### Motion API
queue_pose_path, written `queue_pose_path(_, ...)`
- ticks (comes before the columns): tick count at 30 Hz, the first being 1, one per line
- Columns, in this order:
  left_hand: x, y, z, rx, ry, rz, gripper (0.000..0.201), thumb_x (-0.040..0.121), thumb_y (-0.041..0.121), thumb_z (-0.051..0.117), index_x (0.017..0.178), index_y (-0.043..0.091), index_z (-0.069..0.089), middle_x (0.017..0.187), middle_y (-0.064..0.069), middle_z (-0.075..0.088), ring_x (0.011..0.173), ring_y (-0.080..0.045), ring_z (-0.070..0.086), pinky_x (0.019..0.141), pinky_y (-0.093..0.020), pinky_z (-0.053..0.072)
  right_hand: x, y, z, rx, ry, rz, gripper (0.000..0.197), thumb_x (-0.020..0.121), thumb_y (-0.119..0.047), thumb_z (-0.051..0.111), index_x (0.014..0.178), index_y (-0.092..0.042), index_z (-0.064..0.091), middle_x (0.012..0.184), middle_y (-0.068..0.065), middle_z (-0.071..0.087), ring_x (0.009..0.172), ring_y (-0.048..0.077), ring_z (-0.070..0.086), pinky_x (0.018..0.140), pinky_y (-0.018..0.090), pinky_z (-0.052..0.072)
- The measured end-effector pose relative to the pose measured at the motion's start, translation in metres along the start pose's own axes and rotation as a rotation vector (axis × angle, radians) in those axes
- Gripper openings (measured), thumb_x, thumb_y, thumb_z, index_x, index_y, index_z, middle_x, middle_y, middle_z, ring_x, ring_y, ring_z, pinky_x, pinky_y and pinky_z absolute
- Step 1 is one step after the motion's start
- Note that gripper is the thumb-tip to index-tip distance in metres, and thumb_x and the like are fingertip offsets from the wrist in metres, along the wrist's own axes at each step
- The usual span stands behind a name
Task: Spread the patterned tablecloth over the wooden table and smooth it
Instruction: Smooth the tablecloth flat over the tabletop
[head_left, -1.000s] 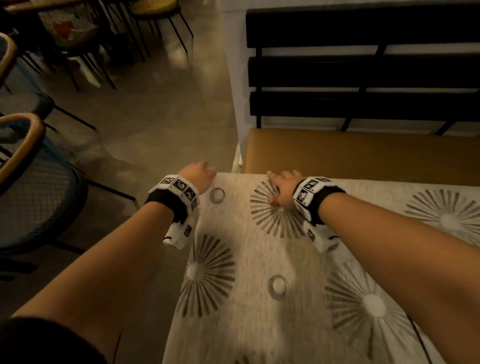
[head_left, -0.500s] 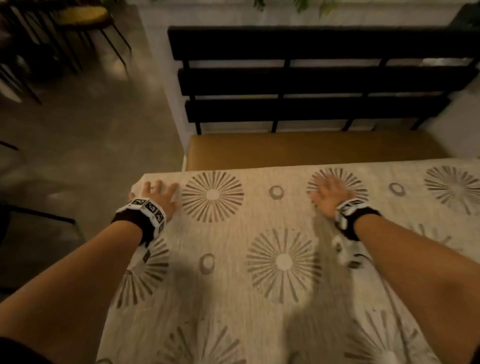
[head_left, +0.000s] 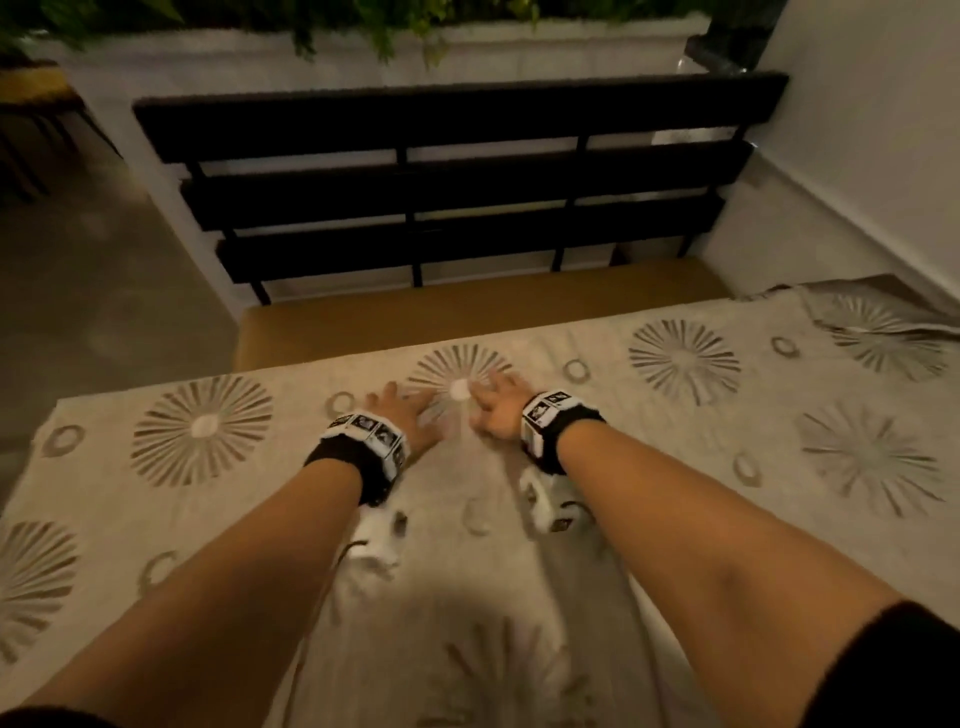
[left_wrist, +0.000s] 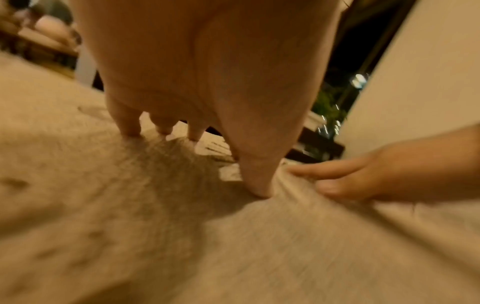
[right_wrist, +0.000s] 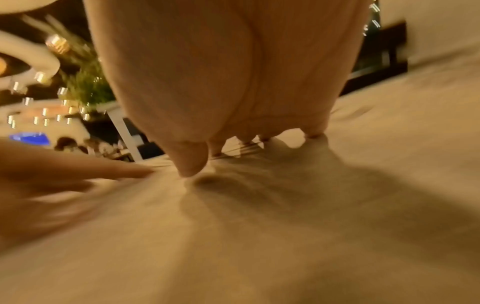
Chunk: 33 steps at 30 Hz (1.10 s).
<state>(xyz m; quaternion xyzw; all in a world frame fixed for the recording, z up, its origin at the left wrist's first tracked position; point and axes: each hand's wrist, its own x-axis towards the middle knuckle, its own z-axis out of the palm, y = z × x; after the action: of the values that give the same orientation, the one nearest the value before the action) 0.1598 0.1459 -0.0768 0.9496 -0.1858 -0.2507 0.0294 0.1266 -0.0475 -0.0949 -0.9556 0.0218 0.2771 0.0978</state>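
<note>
The beige tablecloth (head_left: 649, 467), printed with grey sunbursts and rings, covers the table across the head view. Both hands lie flat on it near the far edge, side by side over one sunburst. My left hand (head_left: 402, 413) has straight, spread fingers pressing the cloth (left_wrist: 130, 226). My right hand (head_left: 496, 405) does the same a hand's width to the right, its thumb (right_wrist: 191, 162) down on the fabric (right_wrist: 285, 236). The far right corner of the cloth (head_left: 883, 322) is rumpled and folded over. The wooden table itself is hidden under the cloth.
A bench with a tan seat (head_left: 467, 306) and black slatted back (head_left: 457, 176) stands just beyond the far table edge. A white wall (head_left: 857, 156) closes the right side. Bare floor (head_left: 104, 286) lies to the left, with planter greenery along the top.
Both hands slid rightward along the far edge and came together from about a forearm's length apart. The view has swung right, bringing the rumpled far right corner into sight.
</note>
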Motion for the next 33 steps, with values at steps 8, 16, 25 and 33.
queue_pose_path(8,0.018,0.027,-0.004,0.218,-0.036,-0.185,0.070,0.065,0.069,0.051,0.130,0.045,0.036,0.134,-0.006,0.047,0.120,-0.035,0.048,0.104,-0.053,0.037,-0.083,0.292,-0.048,-0.075,0.025,0.520,0.080,0.094,-0.044,0.049,0.153,-0.025,-0.003,0.161,0.013,-0.004,0.147,0.035,0.012,0.117,0.046,0.020)
queue_pose_path(16,0.049,0.211,-0.015,0.028,-0.027,-0.044,0.103,0.065,0.078,0.055,0.148,0.042,0.004,0.161,-0.008,0.005,0.146,-0.036,0.012,0.116,-0.051,0.021,-0.058,0.219,-0.072,-0.029,0.102,-0.127,0.070,0.093,-0.054,0.039,0.152,-0.034,0.007,0.162,0.006,-0.006,0.149,0.029,-0.004,0.120,0.047,0.006)
queue_pose_path(25,0.068,0.230,0.010,0.205,-0.201,-0.128,0.117,0.052,0.091,0.046,0.144,0.046,-0.011,0.159,-0.013,-0.013,0.145,-0.043,-0.004,0.116,-0.059,0.007,-0.023,0.219,-0.079,-0.066,0.000,-0.120,0.067,0.096,-0.048,0.039,0.152,-0.033,0.005,0.162,0.001,-0.008,0.148,0.032,-0.001,0.116,0.051,0.008)
queue_pose_path(33,0.066,0.231,0.012,0.238,-0.222,-0.132,0.106,0.066,0.085,0.042,0.143,0.042,-0.018,0.158,-0.015,-0.018,0.144,-0.046,-0.007,0.115,-0.062,0.004,-0.055,0.404,-0.085,0.031,0.182,0.504,0.064,0.096,-0.052,0.012,0.153,-0.024,0.001,0.161,0.005,-0.013,0.147,0.029,-0.011,0.118,0.054,0.000)
